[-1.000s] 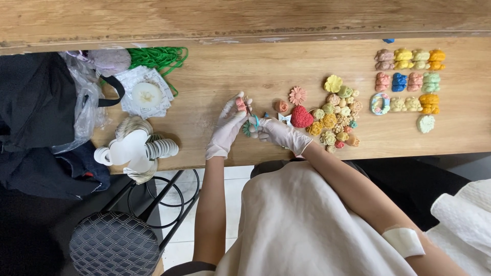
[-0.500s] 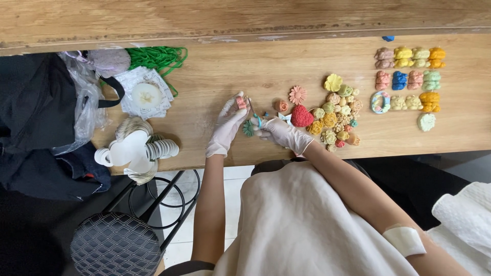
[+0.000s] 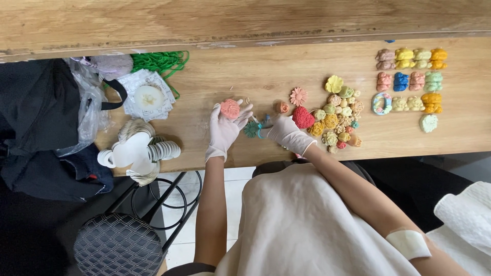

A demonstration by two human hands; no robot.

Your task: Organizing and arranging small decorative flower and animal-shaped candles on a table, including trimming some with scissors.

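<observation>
Both my hands wear white gloves. My left hand (image 3: 224, 130) lies palm up over the wooden table (image 3: 215, 82) with a pink round flower-shaped piece (image 3: 230, 108) resting on its fingers. My right hand (image 3: 286, 134) is closed around a small teal tool (image 3: 265, 122), and a dark green flower piece (image 3: 251, 130) sits between the two hands. Just right of my right hand lies a red heart-shaped piece (image 3: 303, 118) beside a heap of small yellow, pink and green flower pieces (image 3: 337, 122).
Rows of coloured moulded figures (image 3: 411, 87) lie at the table's right end. White round discs (image 3: 146, 148), a plastic-wrapped white disc (image 3: 148, 96), green cord (image 3: 158, 61) and a black bag (image 3: 36, 117) sit at the left. A dark stool (image 3: 117, 248) stands below.
My left hand has turned palm up and spread, showing the pink flower piece on its fingers. My right hand has shifted slightly right with the teal tool.
</observation>
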